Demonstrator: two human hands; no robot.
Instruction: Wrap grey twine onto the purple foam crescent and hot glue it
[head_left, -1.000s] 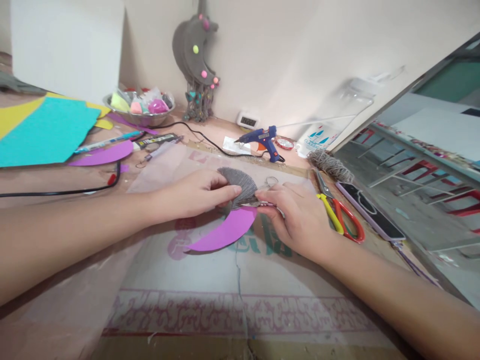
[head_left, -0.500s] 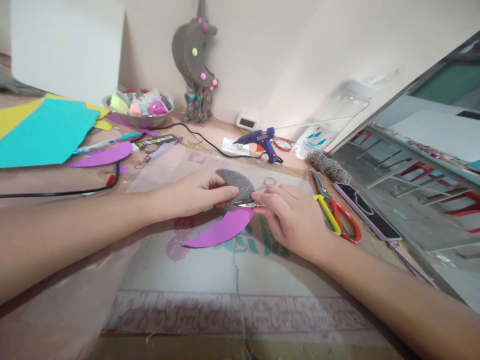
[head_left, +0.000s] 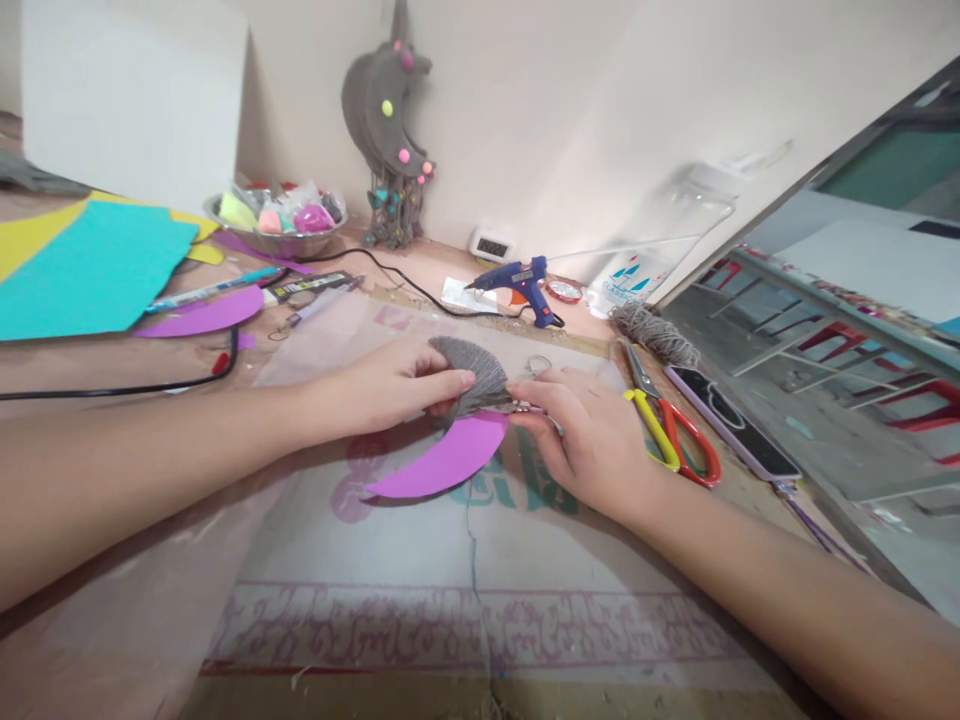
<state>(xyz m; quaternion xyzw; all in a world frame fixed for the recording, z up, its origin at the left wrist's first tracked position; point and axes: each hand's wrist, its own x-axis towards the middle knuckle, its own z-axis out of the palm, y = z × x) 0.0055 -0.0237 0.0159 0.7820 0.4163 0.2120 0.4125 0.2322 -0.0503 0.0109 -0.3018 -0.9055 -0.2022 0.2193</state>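
Note:
A purple paper crescent (head_left: 450, 458) lies on a printed plastic sheet (head_left: 450, 560), its upper half wrapped in grey twine (head_left: 480, 372). My left hand (head_left: 390, 388) is closed on the wrapped part, fingers pressed on the twine. My right hand (head_left: 592, 440) is closed on small metal snips (head_left: 517, 406) whose tips touch the wrap's right edge. A thin twine strand loops just behind the right hand.
Yellow-and-red scissors (head_left: 675, 440), a phone (head_left: 735, 420) and a twine ball (head_left: 656, 330) lie to the right. A blue glue gun (head_left: 521, 285) and its black cord sit behind. Teal paper (head_left: 82, 275), a purple crescent (head_left: 202, 312), pens and a steel bowl (head_left: 277, 215) are at left.
My right hand and the snips have shifted slightly along the wrapped edge of the crescent. My left hand stays pressed on the twine wrap.

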